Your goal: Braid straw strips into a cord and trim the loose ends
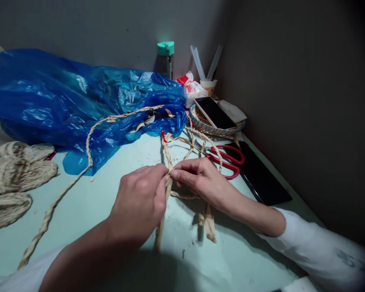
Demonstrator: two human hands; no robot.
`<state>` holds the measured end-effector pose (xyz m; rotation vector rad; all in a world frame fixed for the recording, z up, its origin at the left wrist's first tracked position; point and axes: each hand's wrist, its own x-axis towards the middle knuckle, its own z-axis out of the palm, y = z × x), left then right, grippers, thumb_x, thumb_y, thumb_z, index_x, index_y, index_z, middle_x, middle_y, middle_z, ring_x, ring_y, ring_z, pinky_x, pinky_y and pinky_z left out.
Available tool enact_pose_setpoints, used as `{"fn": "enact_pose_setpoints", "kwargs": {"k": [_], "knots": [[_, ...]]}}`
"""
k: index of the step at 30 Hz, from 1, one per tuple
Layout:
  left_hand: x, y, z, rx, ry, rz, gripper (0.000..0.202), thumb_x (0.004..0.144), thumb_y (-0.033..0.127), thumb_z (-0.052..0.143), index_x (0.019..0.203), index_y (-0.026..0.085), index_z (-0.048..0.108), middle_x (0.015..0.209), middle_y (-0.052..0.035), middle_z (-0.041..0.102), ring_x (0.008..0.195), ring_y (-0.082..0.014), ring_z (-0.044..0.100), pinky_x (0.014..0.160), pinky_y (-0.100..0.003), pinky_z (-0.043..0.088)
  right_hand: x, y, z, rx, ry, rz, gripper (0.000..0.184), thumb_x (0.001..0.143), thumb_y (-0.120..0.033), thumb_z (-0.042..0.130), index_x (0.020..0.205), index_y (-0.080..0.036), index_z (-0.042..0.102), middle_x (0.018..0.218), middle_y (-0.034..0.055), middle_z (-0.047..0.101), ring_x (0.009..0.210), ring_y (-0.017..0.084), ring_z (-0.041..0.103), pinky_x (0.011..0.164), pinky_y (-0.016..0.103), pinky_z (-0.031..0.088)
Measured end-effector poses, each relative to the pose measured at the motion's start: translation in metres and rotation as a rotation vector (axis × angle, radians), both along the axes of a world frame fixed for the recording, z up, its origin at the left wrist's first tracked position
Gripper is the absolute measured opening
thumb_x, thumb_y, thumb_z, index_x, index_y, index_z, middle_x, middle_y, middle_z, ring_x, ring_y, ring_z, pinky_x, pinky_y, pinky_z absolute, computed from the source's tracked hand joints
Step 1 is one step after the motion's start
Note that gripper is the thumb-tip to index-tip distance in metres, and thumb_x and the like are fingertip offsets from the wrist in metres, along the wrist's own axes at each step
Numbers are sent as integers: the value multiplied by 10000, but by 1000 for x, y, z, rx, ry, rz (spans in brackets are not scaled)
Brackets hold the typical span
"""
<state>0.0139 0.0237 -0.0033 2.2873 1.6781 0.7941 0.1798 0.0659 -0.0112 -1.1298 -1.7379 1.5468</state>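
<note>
At the middle of the table, my left hand (142, 194) and my right hand (207, 178) meet, fingertips pinched together on a pale straw braid (166, 152). A red tie (163, 136) marks the braid's far end. Below my fingers loose straw strands (159, 233) trail toward me. Another thin plaited cord loops under and beyond my right hand, with a flat strip end (210, 225) lying below it. Just past my right hand are red-handled scissors (231, 160), their blades partly covered by straw. My fingers hide the exact spot being gripped.
A blue plastic bag (88, 89) spreads across the back left, with a long braided rope (63, 190) running off it toward me. Woven straw pieces (21, 170) lie far left. A phone (215, 111) rests on a basket (200, 123); a black tablet-like slab (266, 178), bottle (166, 56) and cup (209, 86) stand around.
</note>
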Motion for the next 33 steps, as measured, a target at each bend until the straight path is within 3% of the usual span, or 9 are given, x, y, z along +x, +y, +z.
{"fn": "enact_pose_setpoints", "kwargs": {"k": [4,9,13,19,23,26,28,31,33], "knots": [[2,-6,-1,315,273,-118,211,849,122,494,714,142,655,627,-72,639,592,-209,566,582,-332,332,-1,-2,-1,61,-22,-32,211,850,-270,555,715,-128,633,621,-10,517,576,96,425,535,234,327],[8,-14,-2,458,376,-111,180,809,104,563,648,178,597,548,-25,536,546,-176,481,559,-316,311,-3,-5,0,77,41,-58,271,838,-259,561,594,-140,555,588,-23,432,589,98,369,544,247,286],[12,-15,-5,546,430,-139,206,786,72,573,617,184,610,516,-27,518,519,-175,433,524,-318,281,-3,-5,0,-87,177,-29,331,840,-278,576,549,-155,477,530,-51,360,519,73,282,500,247,215],[14,-19,-6,610,482,-203,173,781,68,571,834,110,730,606,-100,627,580,-217,473,552,-336,317,2,-3,-1,-294,323,19,281,808,-331,666,632,-154,536,517,-77,335,474,57,229,456,242,145],[9,-14,4,358,159,-207,166,809,253,636,896,143,724,701,-100,652,657,-229,509,601,-346,369,5,0,1,-276,276,-41,240,798,-328,673,670,-141,593,512,-75,348,467,55,219,444,241,130],[5,-2,11,66,-246,11,129,862,280,590,814,200,679,802,-66,650,769,-213,563,705,-329,412,6,0,2,-218,238,-71,221,805,-329,657,705,-132,644,532,-62,389,477,55,242,449,232,141],[5,7,12,-258,-552,112,125,866,306,589,816,200,631,836,-43,641,795,-195,583,728,-310,428,6,-1,1,-183,231,-68,227,807,-335,657,708,-130,659,541,-54,424,479,53,256,453,226,153],[8,15,7,-726,-979,29,123,846,298,605,875,179,592,804,-16,594,732,-156,567,717,-291,451,5,-3,-1,-163,276,3,244,836,-343,636,727,-127,673,607,-12,548,529,69,402,489,210,255],[10,16,3,-832,-1116,-26,115,837,269,615,866,164,579,774,0,550,650,-111,504,647,-251,427,4,-4,-2,-150,297,46,240,862,-341,608,783,-130,689,690,18,610,622,100,499,558,214,339]]}}
